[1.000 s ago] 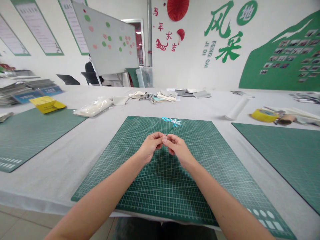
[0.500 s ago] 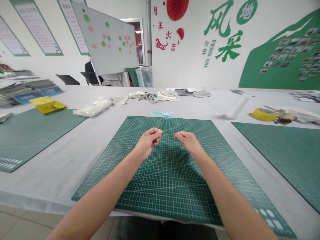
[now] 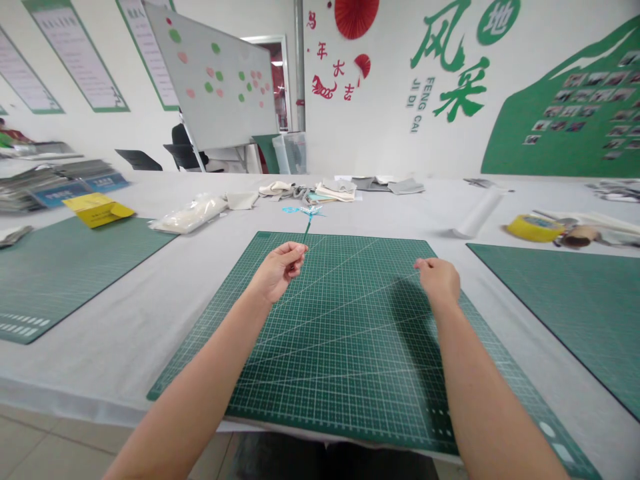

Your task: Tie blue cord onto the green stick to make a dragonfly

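My left hand [image 3: 281, 267], fingers closed in a pinch, holds a small craft flower [image 3: 308, 228] upright by its thin green stem. Its top is light blue and white, with a blue loop-like piece sticking out to the left; finer detail is too small to make out. Well apart to the right, my right hand [image 3: 439, 280] is closed with thumb and fingertips pressed together; whatever it pinches, if anything, is too small to see. Both hands are raised above a green cutting mat [image 3: 345, 347] with a white grid.
Two more cutting mats lie at the left [image 3: 75, 273] and right [image 3: 565, 293]. Behind are a plastic-wrapped packet [image 3: 190, 215], a yellow folded card [image 3: 99, 209], fabric scraps [image 3: 335, 191], a white roll [image 3: 479, 213] and yellow tape [image 3: 534, 228].
My hands have moved apart: the left, with the flower, went left and slightly up, while the right swung far to the right, still closed.
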The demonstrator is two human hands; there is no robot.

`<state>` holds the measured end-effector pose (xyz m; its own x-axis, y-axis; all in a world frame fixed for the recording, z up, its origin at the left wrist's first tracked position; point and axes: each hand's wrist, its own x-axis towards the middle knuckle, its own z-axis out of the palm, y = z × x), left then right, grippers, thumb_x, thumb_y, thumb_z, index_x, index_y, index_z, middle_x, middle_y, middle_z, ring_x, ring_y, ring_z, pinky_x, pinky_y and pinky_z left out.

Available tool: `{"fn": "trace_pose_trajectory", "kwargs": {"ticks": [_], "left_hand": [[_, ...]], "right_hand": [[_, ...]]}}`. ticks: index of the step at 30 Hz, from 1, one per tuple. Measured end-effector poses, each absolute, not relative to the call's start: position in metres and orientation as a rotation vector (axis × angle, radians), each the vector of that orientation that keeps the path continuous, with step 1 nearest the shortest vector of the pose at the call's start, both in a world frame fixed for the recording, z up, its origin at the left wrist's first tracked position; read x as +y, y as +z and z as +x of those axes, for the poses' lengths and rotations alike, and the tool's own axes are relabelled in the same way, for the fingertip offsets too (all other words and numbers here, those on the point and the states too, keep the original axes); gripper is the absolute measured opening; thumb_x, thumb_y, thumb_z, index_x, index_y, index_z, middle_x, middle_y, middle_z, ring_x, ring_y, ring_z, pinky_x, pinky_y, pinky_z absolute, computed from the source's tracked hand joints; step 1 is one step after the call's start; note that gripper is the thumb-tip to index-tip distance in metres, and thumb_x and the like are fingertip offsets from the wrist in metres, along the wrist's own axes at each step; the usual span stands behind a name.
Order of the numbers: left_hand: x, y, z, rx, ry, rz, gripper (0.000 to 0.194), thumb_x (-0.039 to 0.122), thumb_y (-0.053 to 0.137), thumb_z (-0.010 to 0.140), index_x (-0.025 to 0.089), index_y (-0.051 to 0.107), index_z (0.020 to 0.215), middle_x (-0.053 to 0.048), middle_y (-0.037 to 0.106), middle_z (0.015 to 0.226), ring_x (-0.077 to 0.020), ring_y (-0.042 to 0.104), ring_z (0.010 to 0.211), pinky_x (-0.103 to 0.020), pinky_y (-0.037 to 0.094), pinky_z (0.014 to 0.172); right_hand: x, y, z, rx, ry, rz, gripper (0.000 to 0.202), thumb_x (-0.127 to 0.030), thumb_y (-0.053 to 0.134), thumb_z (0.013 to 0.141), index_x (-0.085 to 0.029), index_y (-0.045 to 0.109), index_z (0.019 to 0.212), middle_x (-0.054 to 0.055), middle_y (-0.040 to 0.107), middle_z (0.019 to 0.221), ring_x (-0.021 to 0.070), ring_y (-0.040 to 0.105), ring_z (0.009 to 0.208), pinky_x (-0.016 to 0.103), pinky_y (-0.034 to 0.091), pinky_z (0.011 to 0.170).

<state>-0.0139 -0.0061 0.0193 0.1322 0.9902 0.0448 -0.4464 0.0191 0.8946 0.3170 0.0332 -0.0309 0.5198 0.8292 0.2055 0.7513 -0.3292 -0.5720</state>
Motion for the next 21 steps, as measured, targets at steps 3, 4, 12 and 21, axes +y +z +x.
{"fn": "trace_pose_trajectory", "kwargs": {"ticks": [3,4,12,21], "left_hand": [[-0.006,0.019,-0.014,0.782,1.293,0.958,0.020,0.024,0.076,0.066,0.012,0.061,0.073,0.001,0.053,0.071,-0.0024,0.041,0.052,-0.013,0.025,0.041],[-0.007,0.018,-0.012,0.795,1.282,0.969,0.020,0.024,0.076,0.067,0.012,0.061,0.073,0.001,0.052,0.070,-0.0026,0.041,0.052,-0.013,0.025,0.041],[-0.014,0.010,0.009,0.878,1.181,1.014,0.022,0.028,0.074,0.067,0.013,0.059,0.070,0.002,0.049,0.063,-0.0028,0.039,0.050,-0.015,0.023,0.042],[-0.018,0.001,0.021,0.955,1.134,1.084,0.025,0.035,0.073,0.068,0.015,0.059,0.069,0.005,0.045,0.054,-0.0043,0.036,0.047,-0.018,0.021,0.044]], "right_hand": [[0.029,-0.026,0.309,-1.215,-0.089,-2.145,0.036,-0.027,0.043,0.084,-0.016,0.069,0.107,0.019,0.065,0.103,0.0319,0.057,0.094,0.044,0.041,0.073],[0.027,-0.024,0.301,-1.232,-0.202,-2.073,0.039,-0.028,0.043,0.085,-0.016,0.065,0.115,0.020,0.061,0.112,0.0342,0.052,0.104,0.048,0.040,0.079],[-0.013,-0.007,0.199,-1.529,0.412,-1.104,0.041,-0.041,0.036,0.094,-0.022,0.056,0.125,0.009,0.056,0.127,0.0213,0.047,0.120,0.042,0.033,0.103],[-0.028,-0.020,0.164,-1.440,1.228,-0.978,0.038,-0.041,0.064,0.076,-0.022,0.061,0.108,-0.004,0.057,0.065,0.0094,0.045,0.049,0.024,0.038,0.048]]}}
